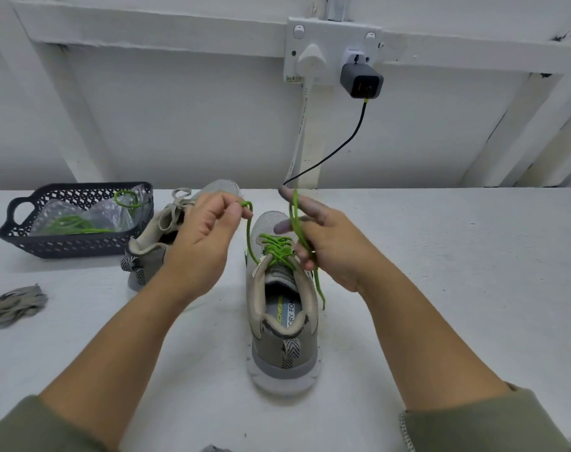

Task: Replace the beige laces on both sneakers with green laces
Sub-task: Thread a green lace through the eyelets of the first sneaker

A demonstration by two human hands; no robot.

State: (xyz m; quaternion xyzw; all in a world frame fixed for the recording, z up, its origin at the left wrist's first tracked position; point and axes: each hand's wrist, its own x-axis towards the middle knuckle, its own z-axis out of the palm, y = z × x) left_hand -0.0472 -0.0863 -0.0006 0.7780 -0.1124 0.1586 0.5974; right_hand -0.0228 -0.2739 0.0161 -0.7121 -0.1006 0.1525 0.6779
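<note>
Head camera: a grey mesh sneaker with a white sole (282, 321) stands at the centre of the white worktop (440, 256), heel toward the wearer and toe pointing to twelve o'clock. A bright green round lace (274, 247) is threaded through its eyelets. The left hand (206, 236), at eleven o'clock of the shoe, has its grip closed tight, thumb and forefinger pinching one lace end taut above the toe. The right hand (326, 246), at one o'clock, has the other strand looped over its raised forefinger while its lower fingers curl round it; the loose tail hangs down the shoe's three o'clock side. A matching second sneaker (153, 233), with its beige flat laces (180, 195) still in, lies tilted at ten o'clock, partly behind the left hand. Beyond it, a dark latticed plastic basket (23, 243) holds a clear plastic bag (65, 213) and a coiled spare green lace (72, 223). A bundled beige lace (13, 305) lies at nine o'clock near the worktop's edge.
</note>
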